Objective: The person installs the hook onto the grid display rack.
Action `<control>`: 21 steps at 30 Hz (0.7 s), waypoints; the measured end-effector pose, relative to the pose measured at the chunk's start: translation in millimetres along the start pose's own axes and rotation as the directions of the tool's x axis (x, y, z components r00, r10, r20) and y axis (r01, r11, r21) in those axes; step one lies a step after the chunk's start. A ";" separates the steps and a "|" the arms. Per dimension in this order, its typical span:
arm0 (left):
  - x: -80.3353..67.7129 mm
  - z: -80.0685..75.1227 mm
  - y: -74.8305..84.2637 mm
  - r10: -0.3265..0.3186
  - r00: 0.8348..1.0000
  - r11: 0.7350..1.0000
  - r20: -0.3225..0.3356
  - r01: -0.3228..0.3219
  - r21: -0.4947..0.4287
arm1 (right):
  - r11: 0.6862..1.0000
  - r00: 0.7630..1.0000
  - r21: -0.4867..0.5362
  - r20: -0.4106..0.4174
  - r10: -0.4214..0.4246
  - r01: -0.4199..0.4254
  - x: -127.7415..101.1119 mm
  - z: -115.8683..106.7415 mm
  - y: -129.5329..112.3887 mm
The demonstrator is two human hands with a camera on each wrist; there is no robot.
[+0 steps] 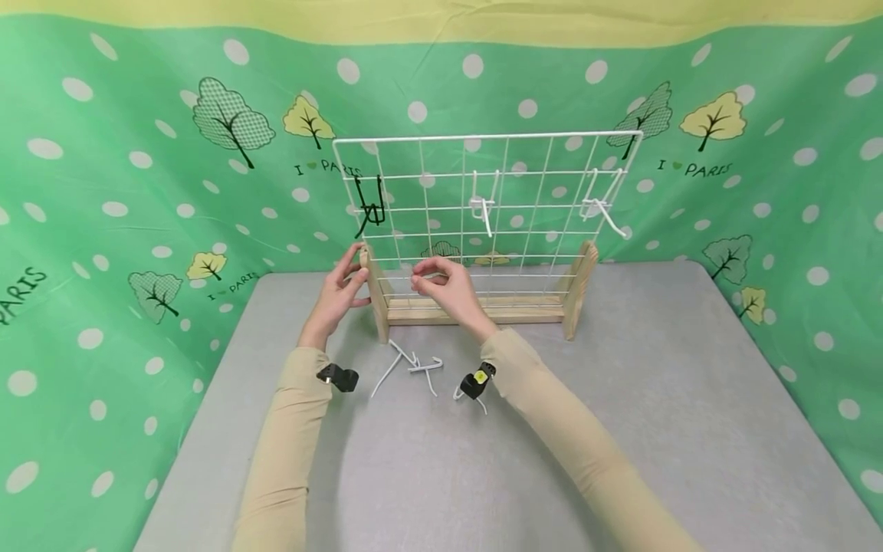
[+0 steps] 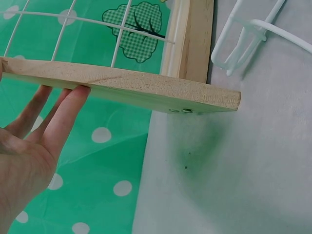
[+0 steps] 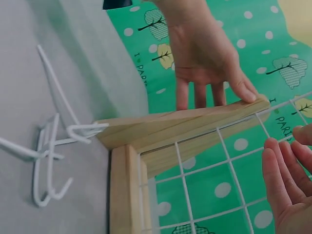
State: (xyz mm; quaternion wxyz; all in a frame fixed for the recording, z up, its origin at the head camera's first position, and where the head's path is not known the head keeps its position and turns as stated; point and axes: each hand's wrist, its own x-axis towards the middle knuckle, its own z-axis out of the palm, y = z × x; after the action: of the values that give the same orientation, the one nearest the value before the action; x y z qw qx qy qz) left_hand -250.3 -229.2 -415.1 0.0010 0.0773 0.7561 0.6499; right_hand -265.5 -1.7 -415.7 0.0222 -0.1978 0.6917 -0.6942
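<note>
My left hand (image 1: 334, 295) holds the left wooden side post (image 1: 375, 303) of a rack, its thumb on the front edge and its fingers against the outer face. The rack carries a white wire grid (image 1: 486, 207). In front of the grid's lower left part is my right hand (image 1: 451, 291), thumb and fingers bent loosely toward each other. Nothing shows between those fingers (image 3: 275, 175) in the right wrist view; whether they touch the wire is unclear. A black hook (image 1: 372, 211) hangs at the grid's upper left, with white hooks at the middle (image 1: 485, 203) and right (image 1: 602, 205).
White wire hooks (image 1: 393, 372) lie loose on the grey table (image 1: 428, 475) before the rack, one partly behind the right wrist camera (image 1: 474, 383). A wooden crossbar (image 1: 524, 313) joins the posts. Behind hangs a green dotted cloth (image 1: 276, 222).
</note>
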 end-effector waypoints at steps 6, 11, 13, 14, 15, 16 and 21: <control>0.2 0.3 -0.3 -0.006 1.000 1.000 0.003 0.006 0.012 | 1.000 1.000 0.008 0.022 0.011 -0.011 -14.0 -7.8 -0.3; 5.5 -3.0 -11.0 -0.007 1.000 1.000 0.001 0.007 0.001 | 1.000 0.999 -0.003 0.031 0.010 -0.010 -27.2 -11.3 -12.2; 9.3 -5.2 -18.3 -0.009 1.000 1.000 -0.003 0.009 -0.005 | 1.000 0.999 -0.004 0.031 0.013 -0.013 -29.9 -12.5 -10.7; 10.9 -6.2 -21.7 -0.010 1.000 1.000 -0.004 0.010 -0.007 | 1.000 0.999 -0.004 0.032 0.016 -0.016 -31.4 -13.3 -10.0; 12.8 -7.3 -25.5 -0.012 1.000 1.000 -0.007 0.011 -0.007 | 1.000 0.999 -0.005 0.033 0.017 -0.017 -33.0 -13.9 -9.5; 13.0 -7.9 -27.0 -0.011 1.000 1.000 -0.009 0.011 -0.002 | 1.000 0.999 -0.004 0.035 0.017 -0.017 -34.4 -14.5 -8.6; 13.4 -8.7 -30.0 0.005 1.000 1.000 -0.015 -0.005 0.024 | 0.999 0.999 -0.024 0.037 0.037 -0.036 -38.9 -19.5 -4.4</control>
State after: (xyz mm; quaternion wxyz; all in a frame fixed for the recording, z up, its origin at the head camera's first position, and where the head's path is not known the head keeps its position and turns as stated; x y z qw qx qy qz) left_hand -267.9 -240.4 -442.0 -0.0071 0.0744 0.7638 0.6412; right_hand -234.5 28.9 -420.2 0.0455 -0.1982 0.7026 -0.6819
